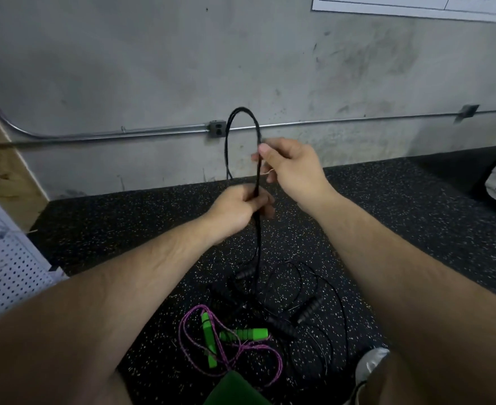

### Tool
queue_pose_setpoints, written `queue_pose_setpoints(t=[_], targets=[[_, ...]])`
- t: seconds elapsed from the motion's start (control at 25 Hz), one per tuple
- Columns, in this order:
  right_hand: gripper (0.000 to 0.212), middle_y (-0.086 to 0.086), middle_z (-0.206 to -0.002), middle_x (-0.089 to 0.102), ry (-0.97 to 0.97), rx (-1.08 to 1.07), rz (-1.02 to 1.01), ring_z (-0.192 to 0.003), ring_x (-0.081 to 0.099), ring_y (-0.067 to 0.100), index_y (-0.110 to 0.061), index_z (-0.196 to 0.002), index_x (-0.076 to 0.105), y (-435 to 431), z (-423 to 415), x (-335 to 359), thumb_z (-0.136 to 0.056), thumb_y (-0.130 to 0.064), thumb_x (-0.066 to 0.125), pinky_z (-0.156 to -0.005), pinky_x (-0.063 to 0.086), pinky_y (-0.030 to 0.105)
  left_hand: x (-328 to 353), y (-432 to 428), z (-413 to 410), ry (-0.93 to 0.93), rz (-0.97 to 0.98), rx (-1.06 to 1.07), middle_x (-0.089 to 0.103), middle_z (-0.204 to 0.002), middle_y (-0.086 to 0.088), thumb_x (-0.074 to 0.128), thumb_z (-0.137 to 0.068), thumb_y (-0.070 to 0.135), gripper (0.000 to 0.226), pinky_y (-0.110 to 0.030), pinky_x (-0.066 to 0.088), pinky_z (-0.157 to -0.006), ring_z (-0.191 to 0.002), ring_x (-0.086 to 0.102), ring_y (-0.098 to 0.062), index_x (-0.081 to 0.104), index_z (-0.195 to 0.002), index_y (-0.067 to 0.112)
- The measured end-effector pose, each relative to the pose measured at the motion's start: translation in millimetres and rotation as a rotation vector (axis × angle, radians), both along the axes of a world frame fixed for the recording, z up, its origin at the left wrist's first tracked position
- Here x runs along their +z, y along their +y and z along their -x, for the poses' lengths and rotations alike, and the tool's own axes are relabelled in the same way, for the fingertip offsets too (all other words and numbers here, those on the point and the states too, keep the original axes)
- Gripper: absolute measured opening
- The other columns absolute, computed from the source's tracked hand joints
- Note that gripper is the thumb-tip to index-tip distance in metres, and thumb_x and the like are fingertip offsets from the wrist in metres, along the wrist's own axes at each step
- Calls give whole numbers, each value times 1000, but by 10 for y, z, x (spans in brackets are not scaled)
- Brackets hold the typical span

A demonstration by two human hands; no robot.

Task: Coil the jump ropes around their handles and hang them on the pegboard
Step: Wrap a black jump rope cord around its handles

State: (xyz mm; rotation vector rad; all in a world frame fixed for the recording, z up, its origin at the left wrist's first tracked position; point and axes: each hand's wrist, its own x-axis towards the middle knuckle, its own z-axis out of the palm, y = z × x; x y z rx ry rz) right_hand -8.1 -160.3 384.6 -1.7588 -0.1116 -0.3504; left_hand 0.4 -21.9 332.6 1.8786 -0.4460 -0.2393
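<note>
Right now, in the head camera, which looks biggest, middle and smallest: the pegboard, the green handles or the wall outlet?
1. pegboard
2. green handles; the two look about alike
3. wall outlet, though it sits farther away, so its real size is unsure

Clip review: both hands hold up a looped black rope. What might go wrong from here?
The black rope, gripped by the left hand and pinched by the right hand, trails into the tangled black ropes on the floor; pulling may drag or knot them. The purple rope lying beside that tangle might snag too.
</note>
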Motion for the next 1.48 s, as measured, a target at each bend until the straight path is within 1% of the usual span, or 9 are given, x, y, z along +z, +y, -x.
queue_pose_setpoints(t=[0.08, 0.24, 0.44, 0.56, 0.68, 0.84, 1.0, 1.16, 1.48], targets=[[28, 0, -100, 72, 140, 28, 51, -71, 62, 9, -12, -123, 64, -83, 38, -72, -97, -8, 55, -59, 50, 21, 163, -9, -43, -102, 83, 122, 77, -86, -2, 54, -104, 14, 16, -16, 51, -76, -82, 73, -8, 69, -102, 12], [22, -1, -98, 72, 402, 302, 517, -80, 68, 17, -14, -112, 66, 3, 151, -380, -90, -11, 66, -66, 55, 27, 310, 57, -138, -78, 302, 174, 74, -82, -3, 52, -104, 11, 15, -19, 53, -68, -77, 73, -14, 67, -99, 12], [14, 1, -79, 71, 213, 58, 382, -55, 62, 1, -7, -97, 71, 7, 71, -314, -100, -16, 60, -57, 55, 19, 260, 189, -198, 22, 269, 140, 74, -109, -2, 46, -107, 30, 20, -34, 55, -96, -106, 70, -17, 65, -108, 22], [13, 6, -83, 74, 123, 22, 200, -61, 63, 8, -11, -95, 72, 1, 19, -112, -99, -16, 61, -60, 56, 22, 4, 332, -193, 65, -21, -82, 72, -122, 4, 53, -104, 28, 21, -42, 49, -107, -116, 66, -13, 66, -121, 27], [16, 8, -89, 75, 23, 19, 109, -64, 61, 5, -7, -96, 73, 66, -19, 20, -100, -15, 59, -62, 56, 23, -104, 277, -169, -78, -211, -88, 76, -108, 9, 65, -98, 22, 14, -41, 47, -108, -107, 69, -7, 71, -109, 26], [23, 6, -103, 72, 82, 27, -27, -73, 64, 11, -10, -118, 65, -3, -10, -6, -99, -7, 53, -62, 54, 25, 67, 151, -233, -173, -3, 102, 78, -92, 3, 69, -94, 18, 8, -45, 55, -95, -93, 73, -19, 75, -90, 21], [19, -3, -97, 70, 385, 256, 568, -76, 66, 9, -14, -112, 66, -81, 109, -320, -94, -14, 64, -64, 51, 22, 275, 82, -265, -200, 193, 152, 77, -84, 5, 64, -97, 10, 18, -28, 56, -75, -84, 73, -13, 72, -87, 21], [7, 4, -86, 73, 314, 134, 485, -71, 66, 13, -17, -96, 71, -73, 51, -400, -97, -21, 66, -62, 56, 20, 306, 119, -353, -137, 307, 176, 77, -98, -2, 62, -99, 22, 12, -34, 59, -82, -97, 73, -22, 74, -96, 19], [8, 7, -77, 69, 57, 59, 229, -64, 64, 12, -12, -93, 72, 52, 5, -40, -97, -15, 66, -67, 60, 29, -168, 245, -198, -48, -211, -92, 76, -109, 7, 65, -98, 20, 18, -27, 47, -101, -108, 68, -6, 72, -114, 21]])
